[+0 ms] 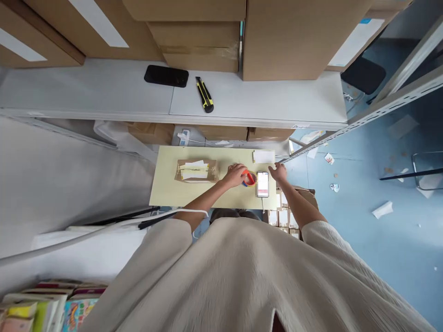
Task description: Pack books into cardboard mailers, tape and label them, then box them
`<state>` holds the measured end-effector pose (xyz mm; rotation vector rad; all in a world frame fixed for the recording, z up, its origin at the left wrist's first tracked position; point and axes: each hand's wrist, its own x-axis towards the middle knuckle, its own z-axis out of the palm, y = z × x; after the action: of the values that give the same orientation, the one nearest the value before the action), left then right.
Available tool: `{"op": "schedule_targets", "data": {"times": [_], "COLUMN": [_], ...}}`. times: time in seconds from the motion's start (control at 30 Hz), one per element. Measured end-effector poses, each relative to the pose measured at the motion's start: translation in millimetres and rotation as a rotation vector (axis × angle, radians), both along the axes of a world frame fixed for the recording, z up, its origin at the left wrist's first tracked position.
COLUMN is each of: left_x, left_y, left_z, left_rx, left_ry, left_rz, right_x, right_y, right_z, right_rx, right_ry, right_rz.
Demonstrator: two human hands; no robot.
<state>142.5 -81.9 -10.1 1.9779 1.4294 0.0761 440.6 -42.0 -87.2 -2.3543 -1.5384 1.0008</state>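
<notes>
The left hand (235, 175) lies on the pale yellow worktop (166, 191) with its fingers curled over a red tape roll (249, 179), gripping it from the left side. The roll sits on the worktop, right of centre, and something blue shows at its lower edge. Just beside the roll, on its right, a smartphone (262, 183) lies flat with its screen lit, a thin cable running from its near end. The right hand (278, 171) rests at the right edge of the worktop, just past the smartphone, its fingers loosely spread and holding nothing. A white paper slip (263, 157) lies near the far right corner, close to that hand but apart from it. Well to the left of the roll lies a clear packet (196, 170) with white papers inside.

Above the worktop runs a white shelf (104, 92). On it lie a black phone case (166, 75) and, just beside it, a yellow-and-black utility knife (204, 94), with large cardboard boxes (297, 37) stacked behind them. To the right, the blue floor (380, 240) is strewn with paper scraps. Small boxes (284, 216) stand in rows under the right forearm, and colourful books (51, 309) show at the lower left.
</notes>
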Motion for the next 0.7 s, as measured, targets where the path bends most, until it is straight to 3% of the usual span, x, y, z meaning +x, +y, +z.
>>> {"op": "schedule_targets", "data": {"times": [0.3,0.7], "left_x": [22,33], "left_y": [18,25], "left_z": [-6.2,-4.2], "left_rx": [-0.056,-0.099], "left_ry": [0.012,-0.018], "left_rz": [0.071,0.078], "right_x": [-16,-18], "right_y": [43,32], "right_z": [-33.7,-53.3], "right_rx": [0.012,0.095], "right_ry": [-0.046,-0.161], "right_rz": [-0.031,-0.044]}}
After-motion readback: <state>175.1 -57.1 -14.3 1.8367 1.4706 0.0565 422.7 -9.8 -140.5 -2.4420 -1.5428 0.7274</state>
